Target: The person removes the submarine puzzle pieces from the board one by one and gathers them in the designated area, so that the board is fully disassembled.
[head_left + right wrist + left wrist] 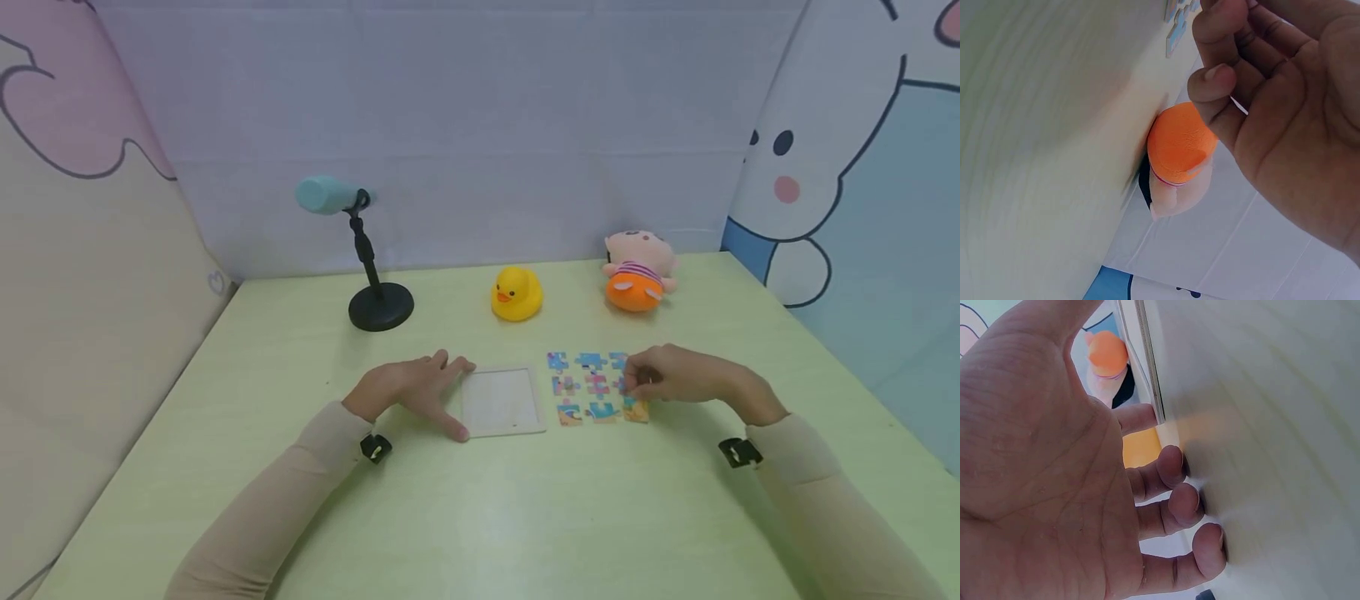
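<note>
A white square puzzle tray (502,435) lies flat on the table. My left hand (427,387) is spread at its left side, with the thumb by the near corner and the index finger by the far corner. In the left wrist view, the other fingertips (1210,550) rest on the table. To the right of the tray, several colourful jigsaw pieces (591,361) lie in loose rows. Over their right column, my right hand (678,373) pinches a puzzle piece (628,401) between thumb and index finger. Its fingertips are cut off in the right wrist view, and the hand partly hides that column.
A yellow rubber duck (517,294) sits behind the tray. To its right is a plush toy (637,271) with an orange bottom, also seen in the right wrist view. A turquoise cylinder (326,195) on a black stand (381,307) stands at the back left.
</note>
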`<state>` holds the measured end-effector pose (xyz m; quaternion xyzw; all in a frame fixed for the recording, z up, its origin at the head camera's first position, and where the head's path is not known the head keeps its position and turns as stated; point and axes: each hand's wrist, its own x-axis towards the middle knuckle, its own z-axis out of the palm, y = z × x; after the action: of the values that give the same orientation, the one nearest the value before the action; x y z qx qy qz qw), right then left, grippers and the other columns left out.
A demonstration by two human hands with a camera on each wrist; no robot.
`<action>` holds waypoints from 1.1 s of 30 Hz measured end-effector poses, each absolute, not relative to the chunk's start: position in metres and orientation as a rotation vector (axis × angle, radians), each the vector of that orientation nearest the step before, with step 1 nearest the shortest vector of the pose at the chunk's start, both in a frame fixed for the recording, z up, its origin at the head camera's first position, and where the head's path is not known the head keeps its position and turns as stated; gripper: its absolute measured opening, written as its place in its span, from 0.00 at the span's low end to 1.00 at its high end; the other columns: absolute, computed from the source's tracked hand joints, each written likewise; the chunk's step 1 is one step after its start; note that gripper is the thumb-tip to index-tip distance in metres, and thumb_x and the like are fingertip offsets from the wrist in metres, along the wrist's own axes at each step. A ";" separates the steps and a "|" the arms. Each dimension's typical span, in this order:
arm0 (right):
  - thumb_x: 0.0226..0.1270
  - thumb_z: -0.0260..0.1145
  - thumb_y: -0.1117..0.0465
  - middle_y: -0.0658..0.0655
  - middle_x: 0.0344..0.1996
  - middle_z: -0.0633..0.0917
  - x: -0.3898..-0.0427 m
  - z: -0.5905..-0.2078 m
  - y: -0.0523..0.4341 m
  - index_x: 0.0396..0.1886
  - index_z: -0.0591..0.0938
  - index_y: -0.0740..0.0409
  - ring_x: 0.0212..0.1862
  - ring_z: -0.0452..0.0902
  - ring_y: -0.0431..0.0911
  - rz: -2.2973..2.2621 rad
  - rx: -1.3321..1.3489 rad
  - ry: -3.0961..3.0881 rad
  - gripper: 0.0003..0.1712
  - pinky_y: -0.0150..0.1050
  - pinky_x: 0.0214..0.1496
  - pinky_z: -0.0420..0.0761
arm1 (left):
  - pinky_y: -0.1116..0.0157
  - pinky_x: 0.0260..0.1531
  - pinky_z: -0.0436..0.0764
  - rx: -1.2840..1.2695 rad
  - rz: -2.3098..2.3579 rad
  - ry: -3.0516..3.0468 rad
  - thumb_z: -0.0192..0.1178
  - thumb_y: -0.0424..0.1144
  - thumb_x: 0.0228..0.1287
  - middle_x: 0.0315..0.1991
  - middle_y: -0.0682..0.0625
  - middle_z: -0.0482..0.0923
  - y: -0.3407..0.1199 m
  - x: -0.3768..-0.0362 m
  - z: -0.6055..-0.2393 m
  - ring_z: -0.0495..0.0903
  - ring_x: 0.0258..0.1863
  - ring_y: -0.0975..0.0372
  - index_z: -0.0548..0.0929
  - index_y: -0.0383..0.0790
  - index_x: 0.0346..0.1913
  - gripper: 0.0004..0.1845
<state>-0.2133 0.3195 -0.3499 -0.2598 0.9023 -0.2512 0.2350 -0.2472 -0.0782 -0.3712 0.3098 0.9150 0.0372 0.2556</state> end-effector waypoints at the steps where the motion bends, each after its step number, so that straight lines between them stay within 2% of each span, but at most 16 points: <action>1: 0.70 0.67 0.62 0.48 0.28 0.76 -0.214 -0.351 0.320 0.35 0.79 0.55 0.32 0.72 0.43 -0.694 -0.711 2.471 0.04 0.33 0.33 0.72 | 0.53 0.50 0.74 0.840 0.105 2.483 0.68 0.72 0.48 0.55 0.43 0.66 -0.078 -0.247 -0.372 0.72 0.50 0.52 0.56 0.51 0.76 0.56; 11: 0.70 0.66 0.63 0.47 0.28 0.76 -0.218 -0.363 0.324 0.35 0.79 0.53 0.33 0.71 0.42 -0.676 -0.742 2.462 0.04 0.33 0.35 0.70 | 0.53 0.49 0.74 0.841 0.134 2.484 0.69 0.72 0.48 0.54 0.43 0.66 -0.078 -0.246 -0.376 0.72 0.49 0.52 0.57 0.51 0.76 0.57; 24: 0.73 0.64 0.60 0.46 0.25 0.73 -0.226 -0.369 0.327 0.34 0.78 0.52 0.30 0.70 0.40 -0.649 -0.727 2.476 0.06 0.32 0.33 0.69 | 0.54 0.49 0.75 0.821 0.122 2.484 0.69 0.72 0.47 0.57 0.44 0.66 -0.077 -0.249 -0.381 0.71 0.50 0.53 0.56 0.53 0.76 0.57; 33: 0.72 0.63 0.63 0.47 0.30 0.79 -0.236 -0.363 0.321 0.36 0.82 0.52 0.32 0.72 0.42 -0.627 -0.723 2.502 0.03 0.34 0.34 0.71 | 0.57 0.49 0.74 0.847 0.065 2.505 0.67 0.73 0.49 0.57 0.44 0.66 -0.082 -0.253 -0.385 0.72 0.49 0.55 0.52 0.53 0.77 0.58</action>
<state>-0.2358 0.3212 -0.3634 -0.2626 0.9092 -0.2277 0.2294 -0.2533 -0.0822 -0.3851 0.3102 0.9181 0.0237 0.2456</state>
